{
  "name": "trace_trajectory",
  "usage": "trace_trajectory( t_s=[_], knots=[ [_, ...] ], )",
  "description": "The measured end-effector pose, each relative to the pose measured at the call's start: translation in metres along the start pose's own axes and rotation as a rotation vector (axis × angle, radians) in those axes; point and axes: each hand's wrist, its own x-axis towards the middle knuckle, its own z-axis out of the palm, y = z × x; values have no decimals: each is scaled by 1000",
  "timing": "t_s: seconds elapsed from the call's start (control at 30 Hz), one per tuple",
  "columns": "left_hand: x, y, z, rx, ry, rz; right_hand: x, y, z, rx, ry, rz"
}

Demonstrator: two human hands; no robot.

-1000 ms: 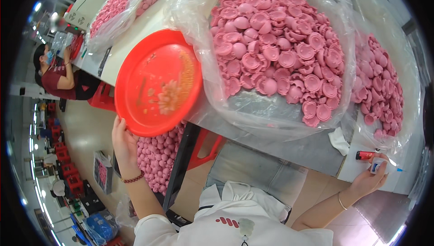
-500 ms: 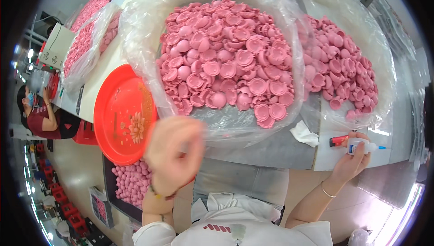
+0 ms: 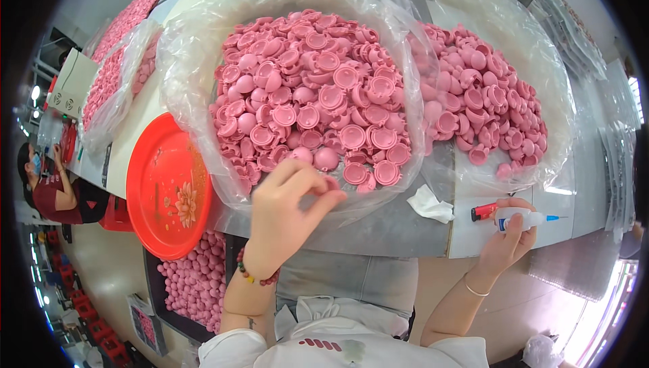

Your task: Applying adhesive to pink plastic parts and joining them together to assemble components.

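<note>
Over the front edge of the large pile of pink half-shells, my left hand is closed, thumb and fingers pinched on a pink half-shell that is mostly hidden by the fingers. Off to the right, my right hand grips a small white squeeze bottle lying sideways, its blue needle tip pointing right. A red lighter lies just left of that bottle. Between the two hands rests a crumpled white tissue on the table.
Clear plastic sheeting surrounds the main pile. A second pile of pink shells sits at the right. A red flowered basin stands left, above a dark crate of pink balls. A co-worker sits far left.
My left hand has moved right and forward from beside the red basin to the pile's front edge, where it now pinches a half-shell. My right hand still holds the bottle.
</note>
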Motion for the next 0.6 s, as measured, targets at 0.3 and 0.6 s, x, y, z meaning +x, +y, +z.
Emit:
trace_trajectory(
  t_s=[0.3,0.6],
  knots=[
    [-30,19,27,-792,-171,-158,-53,-48,69,749,-817,208],
    [-32,12,28,-1133,-303,-336,-64,-47,74,559,-675,330]
  ],
)
